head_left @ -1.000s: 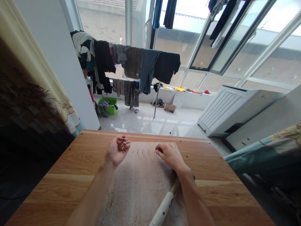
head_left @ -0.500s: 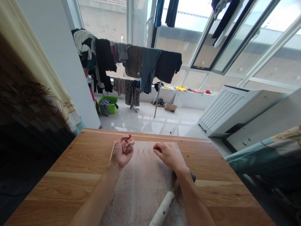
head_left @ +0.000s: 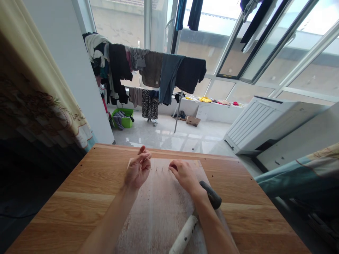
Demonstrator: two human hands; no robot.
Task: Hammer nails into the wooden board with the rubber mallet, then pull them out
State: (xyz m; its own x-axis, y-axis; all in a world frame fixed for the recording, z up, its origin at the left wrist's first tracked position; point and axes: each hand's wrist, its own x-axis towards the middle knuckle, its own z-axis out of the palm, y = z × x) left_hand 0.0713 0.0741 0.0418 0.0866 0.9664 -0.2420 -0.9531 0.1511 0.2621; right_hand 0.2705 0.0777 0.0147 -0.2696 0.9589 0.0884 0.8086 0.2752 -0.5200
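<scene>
My left hand (head_left: pixel 138 170) is cupped palm-up over the far left part of a pale worn board (head_left: pixel 159 208), its fingers curled around what look like small nails. My right hand (head_left: pixel 183 174) rests on the board's far end with thumb and forefinger pinched at the right end of a short row of nails (head_left: pixel 159 169) standing in the board. A hammer (head_left: pixel 197 215) with a black head and white-wrapped handle lies on the board under my right forearm.
The board lies on a wooden table (head_left: pixel 79 197). Beyond the table is a glossy floor, a rack of hanging clothes (head_left: pixel 148 72), a green basket (head_left: pixel 122 118) and a white unit (head_left: pixel 262 121). Curtains (head_left: pixel 39 91) hang at the left.
My right hand has slid a little to the left along the nail row, uncovering the hammer's black head. My left hand has shifted slightly right and stays cupped.
</scene>
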